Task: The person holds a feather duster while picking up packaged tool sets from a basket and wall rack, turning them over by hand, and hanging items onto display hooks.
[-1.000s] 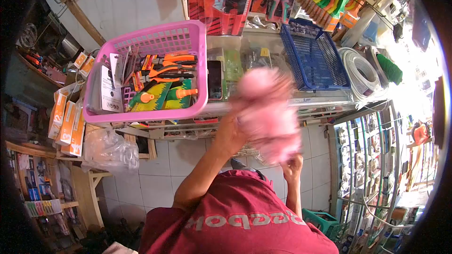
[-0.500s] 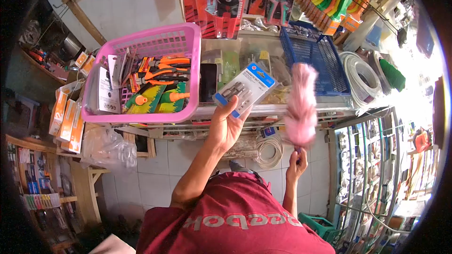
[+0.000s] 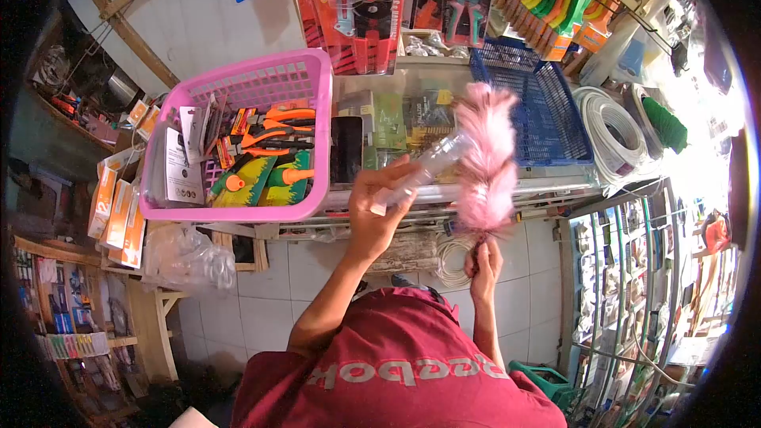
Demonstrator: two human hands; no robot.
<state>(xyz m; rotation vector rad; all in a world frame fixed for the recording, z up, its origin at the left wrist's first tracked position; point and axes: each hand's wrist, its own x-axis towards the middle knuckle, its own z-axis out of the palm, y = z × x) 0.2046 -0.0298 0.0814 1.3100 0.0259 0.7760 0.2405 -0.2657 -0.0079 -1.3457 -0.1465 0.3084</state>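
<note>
In my left hand [image 3: 376, 214] is a clear plastic blister pack of nut drivers [image 3: 424, 166], pinched between thumb and fingers and turned nearly edge-on, its printed front hidden from me. My right hand [image 3: 486, 265] is wrapped round the handle of a pink feather duster [image 3: 489, 162]. The duster stands upright, its fluffy head close to or touching the far end of the pack. Left of my left hand, a pink plastic basket [image 3: 323, 139] holds orange-and-black pliers [image 3: 273, 141], packaged tools and green-and-yellow packs.
A glass-topped counter [image 3: 420, 79] spans the front, bearing a dark phone [image 3: 346, 149] and a blue basket [image 3: 555, 111]. Coils of white cable [image 3: 609, 135] lie at right. Packaged tools [image 3: 361, 12] and colourful-handled scrapers [image 3: 555, 0] hang behind. A rack [image 3: 618, 293] stands at lower right.
My left hand has turned the pack from face-up to nearly edge-on. My right hand has brought the duster left and closer to the pack.
</note>
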